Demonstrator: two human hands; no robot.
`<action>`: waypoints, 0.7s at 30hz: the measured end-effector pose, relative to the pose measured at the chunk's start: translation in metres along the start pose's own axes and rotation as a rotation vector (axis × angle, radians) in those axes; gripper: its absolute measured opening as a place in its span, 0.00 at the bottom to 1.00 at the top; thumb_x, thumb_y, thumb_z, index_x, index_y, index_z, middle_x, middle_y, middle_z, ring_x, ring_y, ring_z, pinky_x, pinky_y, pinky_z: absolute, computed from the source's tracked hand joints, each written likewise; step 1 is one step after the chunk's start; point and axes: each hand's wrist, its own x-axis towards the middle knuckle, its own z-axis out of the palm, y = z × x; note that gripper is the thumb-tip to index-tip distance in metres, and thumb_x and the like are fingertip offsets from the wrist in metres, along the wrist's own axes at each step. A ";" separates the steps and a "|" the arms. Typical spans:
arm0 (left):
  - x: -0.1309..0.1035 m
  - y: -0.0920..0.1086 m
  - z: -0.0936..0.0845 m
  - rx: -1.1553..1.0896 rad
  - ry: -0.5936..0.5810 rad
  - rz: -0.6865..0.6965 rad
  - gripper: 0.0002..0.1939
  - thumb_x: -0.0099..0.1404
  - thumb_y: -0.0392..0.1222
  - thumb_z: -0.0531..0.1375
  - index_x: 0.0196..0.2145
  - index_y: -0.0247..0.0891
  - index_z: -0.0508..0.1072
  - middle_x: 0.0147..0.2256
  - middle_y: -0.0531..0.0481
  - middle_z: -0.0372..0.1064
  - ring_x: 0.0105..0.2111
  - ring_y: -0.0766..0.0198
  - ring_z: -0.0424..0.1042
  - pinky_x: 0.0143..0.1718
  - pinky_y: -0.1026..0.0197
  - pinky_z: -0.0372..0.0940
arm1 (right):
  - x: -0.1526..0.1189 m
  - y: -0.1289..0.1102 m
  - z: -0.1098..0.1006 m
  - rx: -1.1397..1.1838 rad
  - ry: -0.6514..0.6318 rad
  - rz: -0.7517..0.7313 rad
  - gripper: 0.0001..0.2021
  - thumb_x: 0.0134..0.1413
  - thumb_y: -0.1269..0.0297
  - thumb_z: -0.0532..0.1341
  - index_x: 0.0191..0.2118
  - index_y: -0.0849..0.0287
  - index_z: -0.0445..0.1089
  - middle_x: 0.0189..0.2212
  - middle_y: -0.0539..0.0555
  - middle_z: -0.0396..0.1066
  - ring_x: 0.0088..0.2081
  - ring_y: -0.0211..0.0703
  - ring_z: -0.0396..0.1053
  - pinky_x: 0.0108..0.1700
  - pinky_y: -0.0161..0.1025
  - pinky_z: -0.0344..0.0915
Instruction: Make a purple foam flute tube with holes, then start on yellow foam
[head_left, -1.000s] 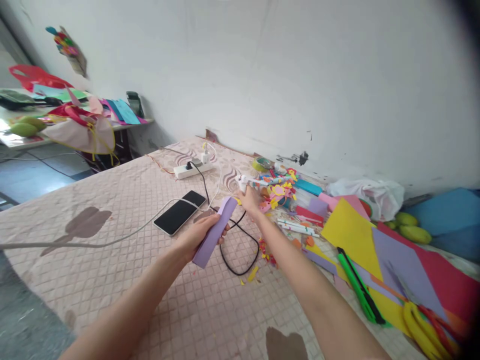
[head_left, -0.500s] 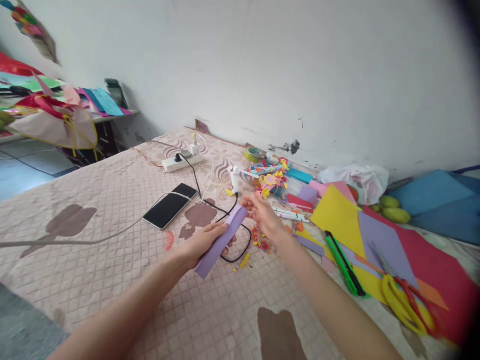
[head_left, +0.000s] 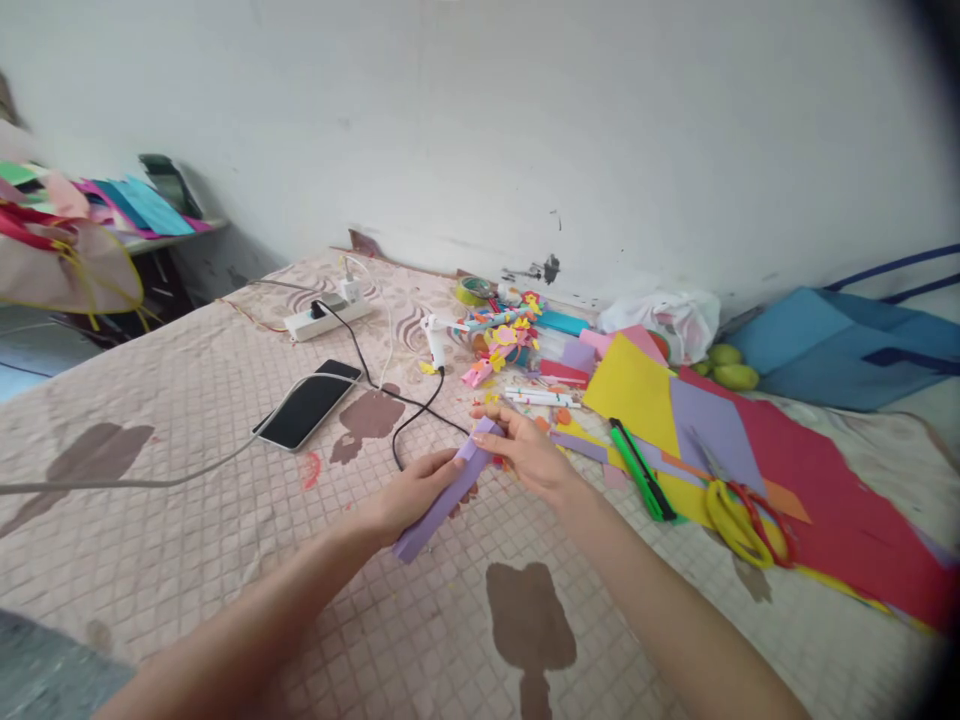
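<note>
A folded strip of purple craft foam or paper (head_left: 442, 500) is held above the patterned cloth, slanting from lower left to upper right. My left hand (head_left: 420, 492) grips its middle, thumb on top and fingers underneath. At the strip's upper end my right hand (head_left: 525, 448) pinches the edge between thumb and fingers. Just beyond the hands stands a white glue gun (head_left: 434, 343), its black cord running down behind the strip. Small colourful scraps near the right hand are partly hidden by it.
Left of the hands lies a black phone (head_left: 309, 405) under a grey cable, with a power strip (head_left: 328, 318) behind. To the right are a green box cutter (head_left: 642, 470), yellow-and-red scissors (head_left: 742, 520) and coloured sheets (head_left: 817, 500). A blue bag (head_left: 847, 345) sits against the wall.
My right hand has come down onto the upper end of the purple strip and now pinches it. The left hand keeps its hold. The view has swung slightly right.
</note>
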 end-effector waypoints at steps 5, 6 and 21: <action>-0.002 0.000 0.009 -0.005 -0.024 -0.007 0.20 0.62 0.55 0.56 0.43 0.36 0.69 0.31 0.51 0.69 0.25 0.70 0.65 0.29 0.65 0.61 | -0.009 -0.002 -0.011 0.061 -0.050 0.038 0.14 0.41 0.55 0.68 0.34 0.56 0.72 0.29 0.49 0.66 0.29 0.35 0.62 0.31 0.35 0.57; -0.002 0.001 0.011 0.001 -0.025 -0.011 0.20 0.62 0.55 0.56 0.43 0.35 0.69 0.30 0.51 0.69 0.26 0.70 0.65 0.29 0.65 0.61 | -0.010 -0.002 -0.012 0.063 -0.045 0.034 0.14 0.41 0.55 0.68 0.33 0.57 0.71 0.29 0.49 0.67 0.29 0.35 0.62 0.31 0.36 0.58; -0.003 0.002 0.036 -0.100 -0.005 -0.079 0.19 0.61 0.52 0.60 0.42 0.34 0.71 0.28 0.50 0.70 0.24 0.68 0.67 0.27 0.65 0.61 | -0.040 0.004 -0.020 0.028 0.067 -0.008 0.23 0.37 0.67 0.69 0.44 0.55 0.67 0.28 0.45 0.68 0.30 0.37 0.66 0.34 0.37 0.63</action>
